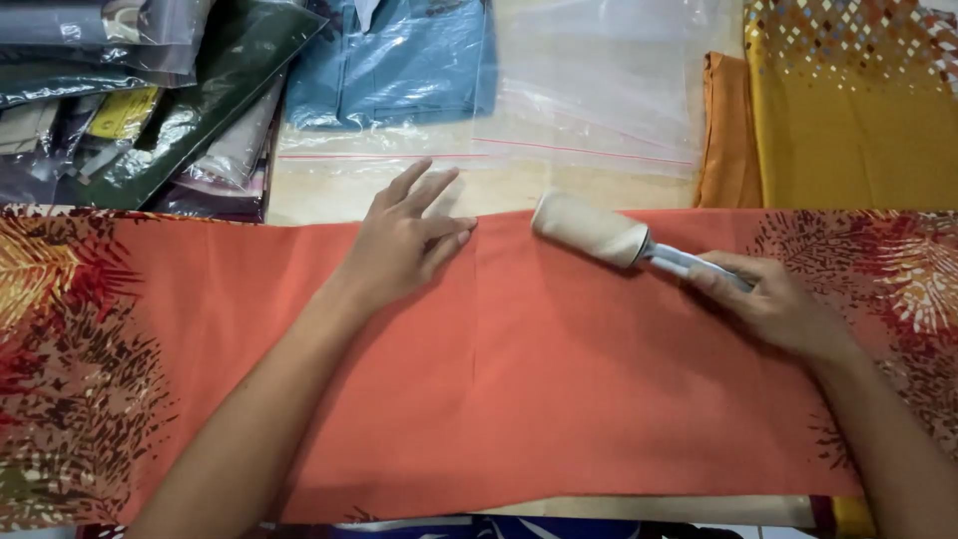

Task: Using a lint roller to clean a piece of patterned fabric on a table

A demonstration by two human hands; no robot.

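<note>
At centre frame, an orange cloth [559, 379] lies spread flat and fills most of the lower half, with a dark red, brown and yellow leaf print at its 3 o'clock and 9 o'clock ends. Left hand [404, 240] rests palm down on the cloth near its 12 o'clock edge, fingers [429, 190] spread wide and flat, gripping nothing, tips reaching just past the edge onto the pale table [499, 185]. Right hand [778, 299] sits toward 3 o'clock of the plain orange part, fingers curled shut around the light blue-grey handle of a lint roller [599, 232]. Roller's beige drum points toward 10 o'clock from that hand and lies on the cloth right at the top edge, just beside the left hand's fingertips but apart from them.

At 12 o'clock, a clear plastic bag [599, 90] lies flat on the table with a thin red line along it. Left of it, a blue garment in a clear bag [399, 60]. At 10 to 11 o'clock, a stack of bagged garments [130, 100], dark green, grey and beige, overlapping. At 1 to 2 o'clock, a mustard yellow cloth [848, 120] with a small diamond print along its top, and an orange folded cloth [723, 130] touching its left side. Dark blue fabric strip [499, 527] shows at 6 o'clock under the main cloth's edge.
</note>
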